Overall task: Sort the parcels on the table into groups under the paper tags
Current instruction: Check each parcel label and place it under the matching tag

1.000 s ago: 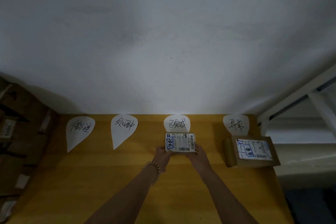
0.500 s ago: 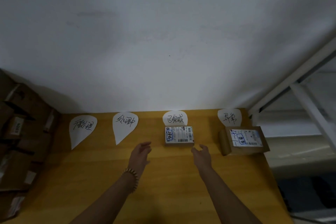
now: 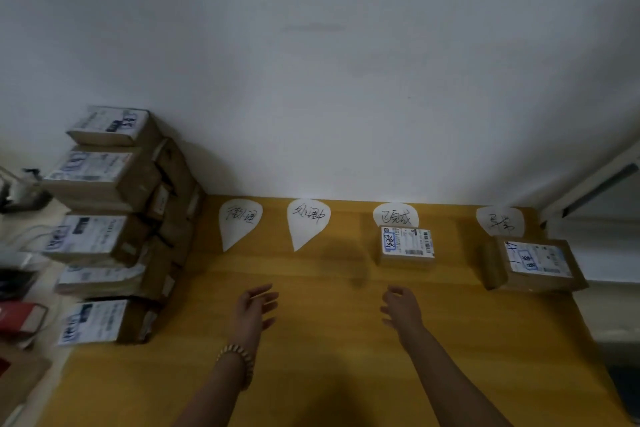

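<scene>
A small parcel [image 3: 406, 246] lies just below the third paper tag [image 3: 396, 217] and a bigger parcel [image 3: 535, 264] below the fourth tag [image 3: 499, 221], probably matching their blurred handwriting, while the unsorted pile [image 3: 100, 229] sits at the table [image 3: 329, 340] edge and the left hand [image 3: 254, 309] and right hand [image 3: 401, 310] hover loose-fingered, empty.

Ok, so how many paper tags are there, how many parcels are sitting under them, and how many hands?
Paper tags: 4
Parcels under the tags: 2
Hands, left hand and right hand: 2
Total: 8
The pile of parcels at the left overlaps too much to count.
</scene>
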